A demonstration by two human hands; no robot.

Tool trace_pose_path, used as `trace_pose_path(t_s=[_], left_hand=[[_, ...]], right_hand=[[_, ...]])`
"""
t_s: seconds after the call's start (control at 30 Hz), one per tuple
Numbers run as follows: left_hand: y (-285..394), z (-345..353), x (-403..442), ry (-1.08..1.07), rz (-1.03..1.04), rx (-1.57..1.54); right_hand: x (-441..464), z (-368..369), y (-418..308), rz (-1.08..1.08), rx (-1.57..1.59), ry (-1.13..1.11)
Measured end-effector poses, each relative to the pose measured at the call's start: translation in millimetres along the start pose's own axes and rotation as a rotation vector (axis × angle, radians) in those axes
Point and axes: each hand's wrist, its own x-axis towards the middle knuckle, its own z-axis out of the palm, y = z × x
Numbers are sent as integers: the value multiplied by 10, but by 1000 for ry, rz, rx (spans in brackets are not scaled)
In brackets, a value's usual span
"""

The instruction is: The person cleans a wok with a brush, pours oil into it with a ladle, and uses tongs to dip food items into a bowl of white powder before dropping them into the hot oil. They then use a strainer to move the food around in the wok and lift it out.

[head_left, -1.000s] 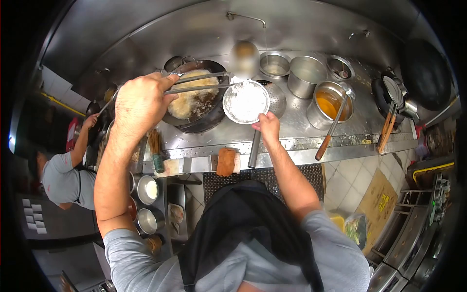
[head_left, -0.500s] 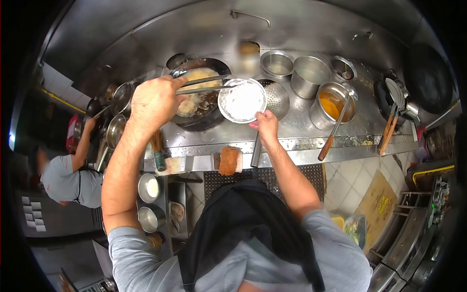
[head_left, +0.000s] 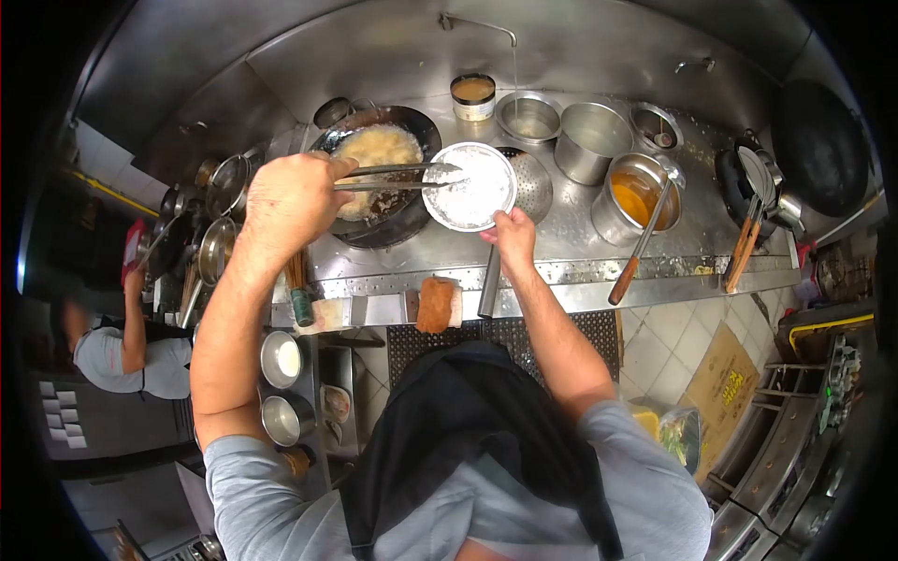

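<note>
My left hand (head_left: 292,201) is closed around a pair of metal tongs (head_left: 391,178) that point right. Their tips reach over the white powder (head_left: 485,182) inside a round metal bowl (head_left: 461,226). At its lower right rim, my right hand (head_left: 512,236) grips this bowl between thumb and fingers, tilted toward me. Beneath my left hand and the tongs is a dark wok (head_left: 374,239) of pale, foaming oil (head_left: 379,145); the hand hides part of it. A perforated skimmer (head_left: 534,190) lies on the counter, partly behind the bowl.
Behind stand a tin (head_left: 473,105), a basin (head_left: 529,136) under a running tap (head_left: 479,28) and a deep pot (head_left: 585,168). A pot of orange liquid (head_left: 634,198) holds a ladle (head_left: 638,252). A brown block (head_left: 436,307) sits at the counter's front. Another person (head_left: 131,353) works at left.
The tongs' arms have come closer together, with their tips now farther over the powder. The bowl stays in my right hand. The other person at left has shifted their arm.
</note>
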Motion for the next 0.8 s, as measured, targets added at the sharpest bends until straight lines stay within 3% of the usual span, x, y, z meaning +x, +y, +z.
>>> trace_pose_path(t_s=[0.57,0.8], left_hand=[[-35,-934,-330,272,-36,141],[-166,-1184,-375,335,-180,123]], right_hand=[[63,159,-10,21,25,-21],[65,145,73,28,17,-24]])
